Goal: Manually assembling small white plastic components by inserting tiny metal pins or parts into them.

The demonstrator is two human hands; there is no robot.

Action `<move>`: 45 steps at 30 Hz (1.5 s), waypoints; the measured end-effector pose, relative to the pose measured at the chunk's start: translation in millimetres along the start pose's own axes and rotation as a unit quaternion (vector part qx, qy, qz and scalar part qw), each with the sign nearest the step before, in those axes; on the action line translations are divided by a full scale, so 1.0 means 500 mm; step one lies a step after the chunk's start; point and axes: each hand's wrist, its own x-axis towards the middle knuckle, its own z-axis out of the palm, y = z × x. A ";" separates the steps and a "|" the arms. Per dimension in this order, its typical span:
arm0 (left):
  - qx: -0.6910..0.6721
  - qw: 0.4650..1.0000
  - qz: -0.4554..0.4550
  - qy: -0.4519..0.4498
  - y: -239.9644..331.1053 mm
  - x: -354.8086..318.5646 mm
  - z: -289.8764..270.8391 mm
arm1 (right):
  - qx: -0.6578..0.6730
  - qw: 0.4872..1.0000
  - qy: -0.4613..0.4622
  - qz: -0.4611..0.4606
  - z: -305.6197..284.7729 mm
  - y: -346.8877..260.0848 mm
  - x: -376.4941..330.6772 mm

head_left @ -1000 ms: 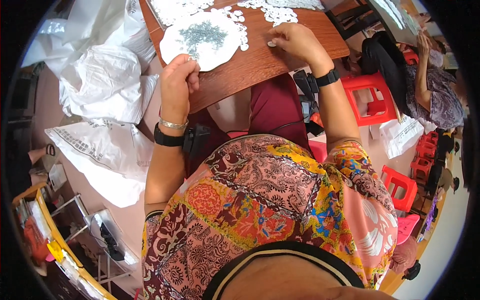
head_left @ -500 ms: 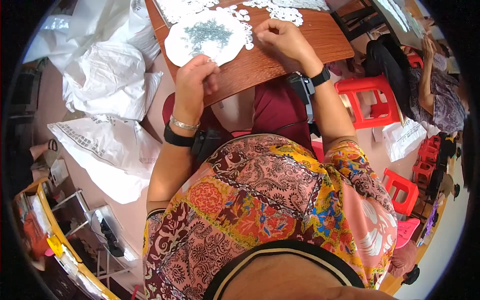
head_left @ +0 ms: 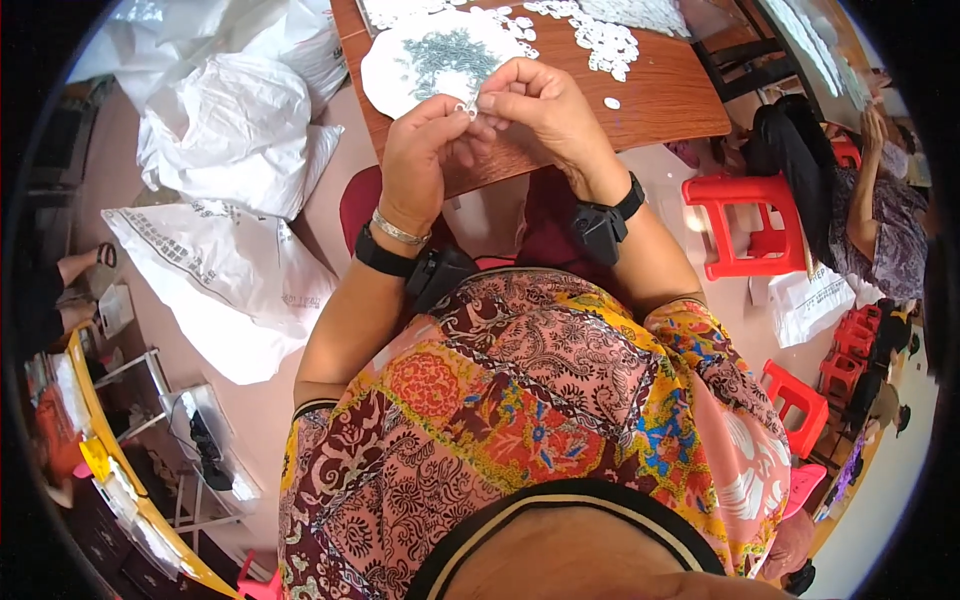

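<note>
The left hand (head_left: 435, 137) and right hand (head_left: 541, 103) pinch a tiny white ring-shaped piece (head_left: 463, 109) by a round white plate (head_left: 384, 72) of thin grey bits (head_left: 447, 55), and many small white pieces (head_left: 606, 45) on the brown wooden desk (head_left: 672, 100) seem left, but I can't tell what's done.

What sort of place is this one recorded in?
Probably a small workshop or shared workroom: many small white pieces lie beside a white plate of tiny dark pieces on the brown table, with bulky white sacks at the left and red plastic stools at the right.
</note>
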 end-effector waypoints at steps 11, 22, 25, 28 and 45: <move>0.072 0.993 -0.034 0.090 0.000 -0.004 0.008 | 0.022 0.998 0.051 -0.002 0.014 -0.028 0.003; 0.103 0.990 -0.032 0.089 0.002 -0.010 0.009 | -0.052 0.997 0.042 -0.024 0.017 -0.027 -0.005; 0.092 0.991 -0.038 0.089 0.002 -0.010 0.008 | -0.016 0.998 0.056 -0.023 0.014 -0.028 -0.004; 0.103 0.990 -0.045 0.090 0.001 -0.010 0.007 | -0.023 0.998 0.047 -0.020 0.015 -0.028 -0.005; 0.133 0.986 -0.038 0.095 -0.002 -0.008 0.008 | -0.054 0.997 0.049 -0.031 0.019 -0.021 -0.007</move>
